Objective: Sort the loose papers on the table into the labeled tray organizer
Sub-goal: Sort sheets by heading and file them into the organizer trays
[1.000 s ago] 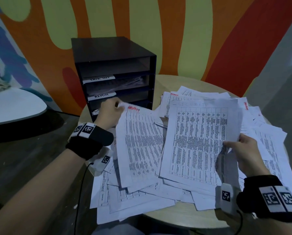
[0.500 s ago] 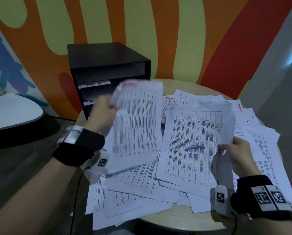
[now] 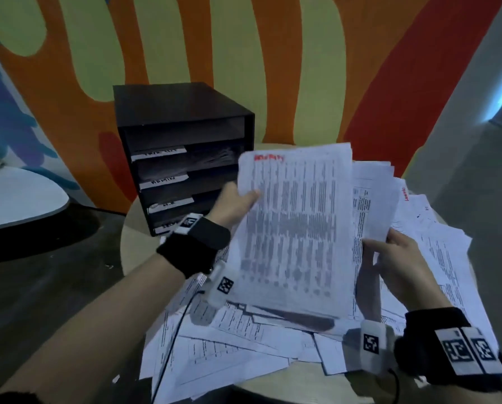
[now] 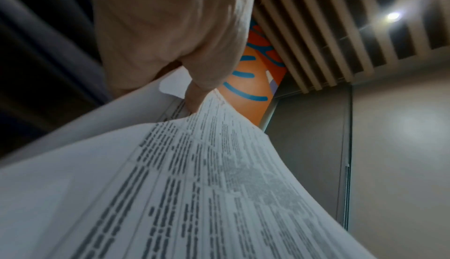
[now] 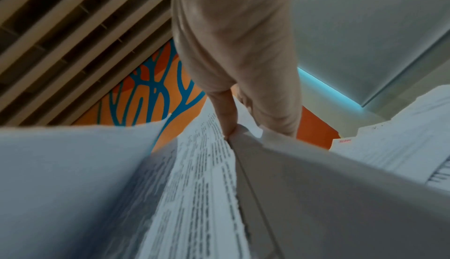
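I note left hand [image 3: 232, 204] pinching a limp sheet [image 3: 293, 228] at its edge; right hand [image 3: 401, 266] clamps another sheet [image 3: 369, 205]; support both sides

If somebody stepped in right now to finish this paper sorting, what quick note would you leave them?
Left hand: holds a printed sheet by its left edge, raised above the pile.
Right hand: pinches another sheet behind it.
Tray organizer: at the table's far left, four labelled slots; some papers already lie in the second.
Left: file both held sheets by their red headings, then the loose papers spread on the table.
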`<control>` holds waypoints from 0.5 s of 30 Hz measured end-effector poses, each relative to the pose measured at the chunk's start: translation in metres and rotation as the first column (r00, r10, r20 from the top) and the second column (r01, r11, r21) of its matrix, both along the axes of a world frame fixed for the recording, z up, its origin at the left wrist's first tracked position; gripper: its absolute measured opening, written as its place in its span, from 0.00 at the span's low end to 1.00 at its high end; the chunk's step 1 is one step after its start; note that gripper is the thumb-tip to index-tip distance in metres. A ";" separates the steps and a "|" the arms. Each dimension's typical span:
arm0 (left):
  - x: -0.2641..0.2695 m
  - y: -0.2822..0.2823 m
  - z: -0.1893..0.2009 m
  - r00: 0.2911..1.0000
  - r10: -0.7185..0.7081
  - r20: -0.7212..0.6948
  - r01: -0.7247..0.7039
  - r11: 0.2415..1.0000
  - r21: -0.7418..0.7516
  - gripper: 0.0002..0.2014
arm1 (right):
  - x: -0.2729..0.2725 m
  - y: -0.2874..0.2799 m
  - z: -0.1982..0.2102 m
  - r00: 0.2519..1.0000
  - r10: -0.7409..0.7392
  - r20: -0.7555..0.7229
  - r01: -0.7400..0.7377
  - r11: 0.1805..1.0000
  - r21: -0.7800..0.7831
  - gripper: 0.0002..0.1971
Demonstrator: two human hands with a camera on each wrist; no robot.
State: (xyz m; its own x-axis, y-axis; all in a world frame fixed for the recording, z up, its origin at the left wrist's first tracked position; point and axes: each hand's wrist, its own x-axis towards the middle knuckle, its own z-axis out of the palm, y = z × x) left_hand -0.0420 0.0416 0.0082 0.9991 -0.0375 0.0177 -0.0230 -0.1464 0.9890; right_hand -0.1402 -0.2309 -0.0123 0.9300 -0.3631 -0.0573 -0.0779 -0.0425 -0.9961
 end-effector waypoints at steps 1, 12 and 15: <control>0.001 -0.006 -0.006 1.000 -0.022 -0.012 0.021 1.000 -0.023 0.12 | 0.001 0.002 0.001 1.000 -0.007 0.002 0.007 1.000 -0.024 0.10; -0.005 -0.017 -0.002 0.990 -0.142 -0.017 0.140 0.985 -0.101 0.10 | 0.004 0.007 -0.012 0.998 0.000 -0.057 -0.007 0.994 -0.110 0.13; 0.003 0.014 -0.006 0.996 -0.044 -0.073 0.045 0.999 0.009 0.07 | 0.005 -0.002 -0.015 0.994 -0.081 -0.070 0.067 0.981 -0.184 0.09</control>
State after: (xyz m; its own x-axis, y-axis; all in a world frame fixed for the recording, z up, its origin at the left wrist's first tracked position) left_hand -0.0387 0.0559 0.0020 0.9951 -0.0818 -0.0560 0.0426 -0.1574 0.9866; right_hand -0.1355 -0.2328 -0.0270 0.8957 -0.4413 -0.0540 -0.1630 -0.2130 -0.9633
